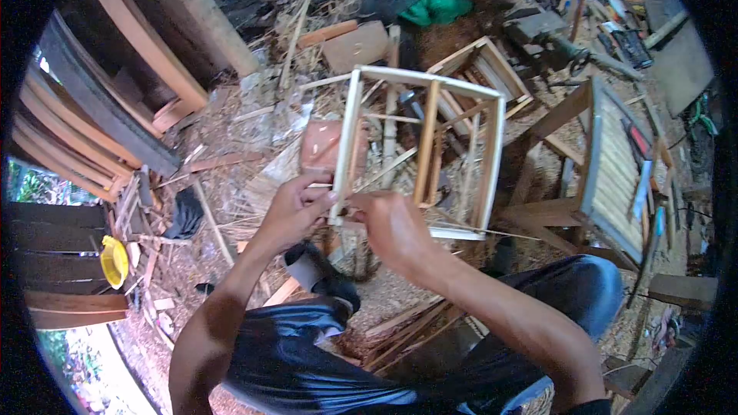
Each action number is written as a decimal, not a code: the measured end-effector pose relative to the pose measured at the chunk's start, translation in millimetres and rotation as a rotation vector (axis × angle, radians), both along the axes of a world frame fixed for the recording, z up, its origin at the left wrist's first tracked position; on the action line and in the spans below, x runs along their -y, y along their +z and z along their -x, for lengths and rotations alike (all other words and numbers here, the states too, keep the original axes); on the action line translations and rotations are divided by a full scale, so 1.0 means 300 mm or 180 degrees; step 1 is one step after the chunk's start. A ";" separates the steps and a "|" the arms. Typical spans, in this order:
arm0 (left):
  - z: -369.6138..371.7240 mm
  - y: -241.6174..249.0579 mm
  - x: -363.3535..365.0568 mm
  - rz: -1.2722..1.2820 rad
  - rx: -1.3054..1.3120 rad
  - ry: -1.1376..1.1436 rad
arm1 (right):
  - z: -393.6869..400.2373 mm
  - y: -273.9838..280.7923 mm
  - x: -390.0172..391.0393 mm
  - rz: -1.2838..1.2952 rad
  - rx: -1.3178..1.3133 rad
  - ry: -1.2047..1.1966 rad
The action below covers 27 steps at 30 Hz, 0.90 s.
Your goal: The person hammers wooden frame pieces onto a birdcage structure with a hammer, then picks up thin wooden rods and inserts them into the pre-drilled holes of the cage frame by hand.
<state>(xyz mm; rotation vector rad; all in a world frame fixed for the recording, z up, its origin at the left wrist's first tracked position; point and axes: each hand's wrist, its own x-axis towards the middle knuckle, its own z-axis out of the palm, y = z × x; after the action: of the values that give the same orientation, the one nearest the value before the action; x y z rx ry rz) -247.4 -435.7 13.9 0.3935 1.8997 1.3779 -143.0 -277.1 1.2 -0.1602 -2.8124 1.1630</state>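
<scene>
A light wooden frame (496,154), built like a small stool or box skeleton with a brown crossbar (427,142), stands tilted in front of my knees. At its near left corner my left hand (292,211) grips the pale post with thumb and fingers. My right hand (396,230) is closed in a pinch right at the same corner, its fingertips meeting those of my left hand. What the right fingers pinch is hidden behind them. A thin strip (511,236) sticks out to the right past the frame's lower edge, beyond my right hand.
Wood shavings and offcuts cover the ground. A slatted-top stool (619,177) with tools on it stands at the right, and a wooden box frame (511,77) lies behind. Curved wooden pieces (142,38) lean at the left near a yellow bowl (114,262). A reddish block (327,146) lies beyond my hands.
</scene>
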 end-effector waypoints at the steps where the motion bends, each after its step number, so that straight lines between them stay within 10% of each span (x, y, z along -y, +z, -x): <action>1: 0.000 0.017 -0.006 0.0133 -0.0151 -0.0007 | -0.012 0.040 -0.014 0.0110 -0.0288 0.0039; 6: 0.013 0.029 -0.004 0.0292 -0.0536 -0.0129 | -0.106 0.296 -0.282 0.0112 0.0105 0.0004; 27: 0.159 0.031 -0.098 0.0102 -0.1533 0.0779 | -0.224 0.099 -0.426 -0.0700 -0.0495 0.0560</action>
<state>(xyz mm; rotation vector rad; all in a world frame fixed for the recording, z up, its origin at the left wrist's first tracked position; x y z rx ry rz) -295.1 -406.4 23.4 0.5270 2.4252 1.5042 -75.8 -149.4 30.7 0.1888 -2.8323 0.8430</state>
